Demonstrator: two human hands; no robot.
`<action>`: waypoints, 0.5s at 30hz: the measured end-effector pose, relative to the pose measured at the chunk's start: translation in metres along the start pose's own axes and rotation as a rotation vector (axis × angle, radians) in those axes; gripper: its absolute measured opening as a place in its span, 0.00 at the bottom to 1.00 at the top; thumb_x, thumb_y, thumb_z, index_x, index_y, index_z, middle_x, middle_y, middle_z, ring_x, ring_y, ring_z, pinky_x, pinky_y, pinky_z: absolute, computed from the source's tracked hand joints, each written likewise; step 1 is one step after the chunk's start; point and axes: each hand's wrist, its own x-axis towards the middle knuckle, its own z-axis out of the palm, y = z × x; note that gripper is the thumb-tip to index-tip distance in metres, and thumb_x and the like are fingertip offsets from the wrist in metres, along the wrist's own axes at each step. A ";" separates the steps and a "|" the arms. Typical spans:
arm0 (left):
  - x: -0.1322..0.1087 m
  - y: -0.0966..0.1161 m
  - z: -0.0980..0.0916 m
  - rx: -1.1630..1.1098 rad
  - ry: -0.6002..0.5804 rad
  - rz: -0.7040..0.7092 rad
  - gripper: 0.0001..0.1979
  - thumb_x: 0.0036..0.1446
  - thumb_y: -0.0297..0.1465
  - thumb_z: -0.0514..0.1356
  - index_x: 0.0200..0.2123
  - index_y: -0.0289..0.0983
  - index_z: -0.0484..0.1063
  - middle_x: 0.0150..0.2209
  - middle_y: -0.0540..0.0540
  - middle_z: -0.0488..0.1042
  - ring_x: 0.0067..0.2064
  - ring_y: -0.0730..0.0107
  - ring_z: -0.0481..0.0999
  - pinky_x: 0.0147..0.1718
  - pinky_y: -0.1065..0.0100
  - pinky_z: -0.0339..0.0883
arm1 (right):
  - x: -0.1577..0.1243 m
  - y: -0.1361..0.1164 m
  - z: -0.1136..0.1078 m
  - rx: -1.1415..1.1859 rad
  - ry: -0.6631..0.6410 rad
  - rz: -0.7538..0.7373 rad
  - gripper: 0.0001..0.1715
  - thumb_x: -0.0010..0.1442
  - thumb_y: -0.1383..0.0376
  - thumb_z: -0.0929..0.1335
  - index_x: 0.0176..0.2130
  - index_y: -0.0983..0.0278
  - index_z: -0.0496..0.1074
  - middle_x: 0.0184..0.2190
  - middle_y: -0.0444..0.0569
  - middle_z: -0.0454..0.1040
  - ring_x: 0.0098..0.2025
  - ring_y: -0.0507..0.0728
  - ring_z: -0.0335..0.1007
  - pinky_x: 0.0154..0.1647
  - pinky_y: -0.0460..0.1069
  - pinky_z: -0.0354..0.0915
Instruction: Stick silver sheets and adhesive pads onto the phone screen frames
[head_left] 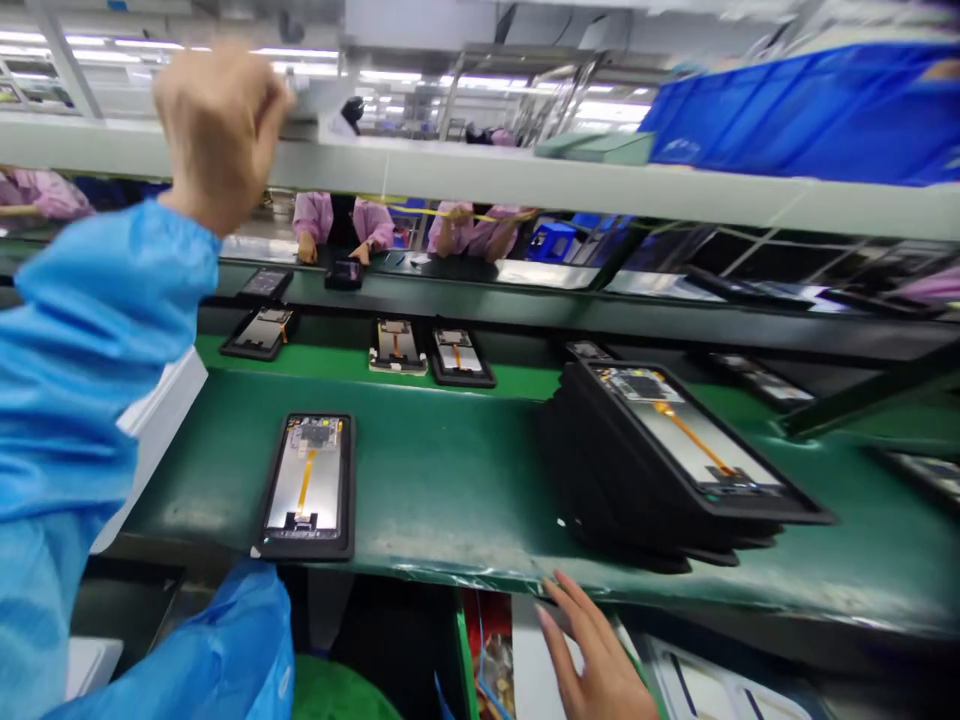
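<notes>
My left hand (217,135), in a blue sleeve, is raised at the upper left in front of the white shelf beam. It is blurred and its fingers are curled into a fist, so anything inside is hidden. Low at the front, my right hand (596,660) is open with its fingers apart, near the bench edge and holding nothing. An opened phone-like device (304,480) lies in a black tray on the green bench (450,480). To the right, a leaning stack of black trays (637,480) carries another such device (686,430) on top, its orange ribbon cable showing.
Behind the bench, more opened devices (396,345) lie along a bright green strip. A blue bin (802,110) sits on the shelf beam (450,170). People in pink sleeves (379,222) work across the line. Below the edge is a green-sided box (463,650).
</notes>
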 end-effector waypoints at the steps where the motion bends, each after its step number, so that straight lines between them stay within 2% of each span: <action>1: -0.019 0.016 -0.007 -0.014 0.032 0.047 0.25 0.71 0.42 0.43 0.44 0.32 0.74 0.48 0.46 0.77 0.56 0.64 0.73 0.53 0.53 0.66 | 0.015 -0.019 -0.002 0.126 -0.010 0.018 0.27 0.64 0.47 0.64 0.53 0.60 0.74 0.58 0.55 0.72 0.57 0.66 0.72 0.59 0.61 0.69; 3: -0.065 0.053 -0.020 -0.118 0.092 0.154 0.20 0.70 0.37 0.47 0.38 0.35 0.76 0.47 0.45 0.78 0.53 0.59 0.77 0.50 0.50 0.70 | 0.051 -0.061 -0.005 0.483 -0.118 0.060 0.28 0.65 0.47 0.63 0.56 0.59 0.71 0.56 0.57 0.74 0.55 0.64 0.74 0.55 0.59 0.71; 6: -0.148 0.115 -0.029 -0.397 0.019 0.424 0.12 0.66 0.35 0.52 0.38 0.44 0.76 0.46 0.50 0.80 0.52 0.59 0.79 0.47 0.51 0.75 | 0.104 -0.117 -0.008 1.058 -0.320 0.046 0.37 0.69 0.42 0.54 0.65 0.60 0.59 0.58 0.58 0.73 0.55 0.63 0.75 0.53 0.61 0.72; 8: -0.202 0.158 -0.026 -0.535 0.059 0.613 0.08 0.62 0.30 0.57 0.39 0.45 0.76 0.48 0.49 0.80 0.55 0.60 0.77 0.50 0.56 0.76 | 0.131 -0.139 -0.005 1.162 -0.448 0.069 0.42 0.69 0.41 0.47 0.66 0.62 0.57 0.54 0.58 0.76 0.51 0.63 0.77 0.49 0.61 0.72; 10: -0.248 0.199 -0.018 -0.645 0.055 0.670 0.08 0.59 0.25 0.58 0.37 0.40 0.77 0.46 0.44 0.81 0.54 0.58 0.78 0.53 0.57 0.75 | 0.146 -0.142 0.004 1.081 -0.477 0.079 0.36 0.70 0.45 0.51 0.63 0.63 0.62 0.48 0.55 0.79 0.47 0.62 0.79 0.44 0.59 0.72; 12: -0.283 0.232 -0.009 -0.744 -0.003 0.638 0.08 0.60 0.24 0.58 0.37 0.39 0.76 0.44 0.42 0.82 0.52 0.58 0.79 0.53 0.56 0.75 | 0.152 -0.124 0.019 0.886 -0.400 0.081 0.28 0.67 0.52 0.59 0.59 0.64 0.67 0.43 0.51 0.81 0.43 0.60 0.80 0.42 0.56 0.72; 14: -0.307 0.251 -0.003 -0.829 -0.080 0.582 0.07 0.62 0.29 0.58 0.40 0.37 0.76 0.44 0.39 0.81 0.52 0.55 0.79 0.53 0.51 0.75 | 0.149 -0.095 0.029 0.686 -0.290 0.099 0.24 0.62 0.56 0.63 0.52 0.66 0.72 0.38 0.49 0.81 0.40 0.59 0.80 0.41 0.53 0.72; 15: -0.316 0.254 -0.002 -0.858 -0.116 0.555 0.10 0.63 0.33 0.59 0.43 0.36 0.76 0.46 0.37 0.81 0.52 0.52 0.79 0.53 0.48 0.75 | 0.146 -0.080 0.031 0.608 -0.244 0.112 0.23 0.60 0.57 0.64 0.48 0.67 0.74 0.36 0.49 0.81 0.39 0.59 0.79 0.40 0.53 0.72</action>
